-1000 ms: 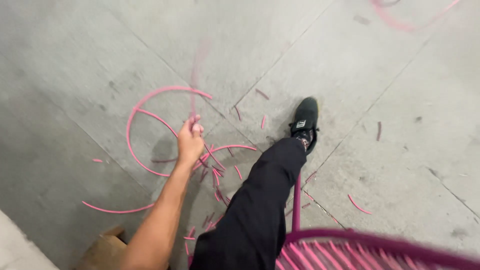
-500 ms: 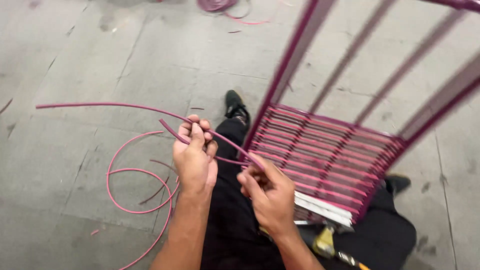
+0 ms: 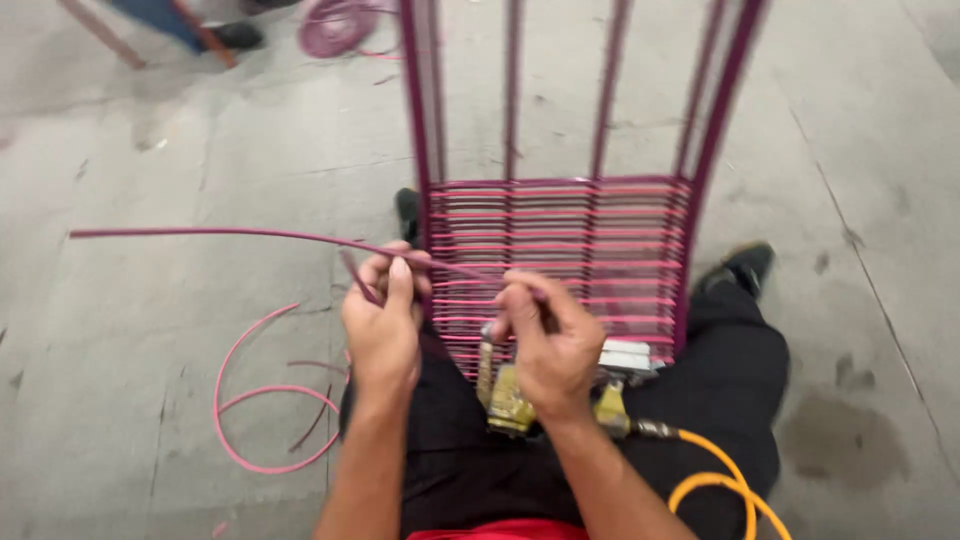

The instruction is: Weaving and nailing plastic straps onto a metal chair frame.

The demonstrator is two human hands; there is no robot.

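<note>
My left hand [image 3: 385, 320] grips a long pink plastic cord [image 3: 230, 234] that runs out to the left over the floor. My right hand [image 3: 545, 335] pinches the same cord where it meets the chair frame [image 3: 560, 215]. The frame is magenta metal with upright bars, and its lower part is wrapped in rows of pink cord. It stands between my legs in black trousers. Under my right hand, on my lap, lies a yellowish pneumatic tool [image 3: 510, 400] with an orange hose [image 3: 715, 485].
Loops of pink cord [image 3: 250, 400] lie on the grey concrete floor at the left, with short offcuts beside them. A coil of cord [image 3: 335, 25] sits at the top, near another person's shoe [image 3: 235, 35]. My shoes [image 3: 745, 265] rest on the floor.
My left hand came up from the floor with the cord. The view swung to the chair frame, now centred in front of me, and both hands hold the cord at its woven part.
</note>
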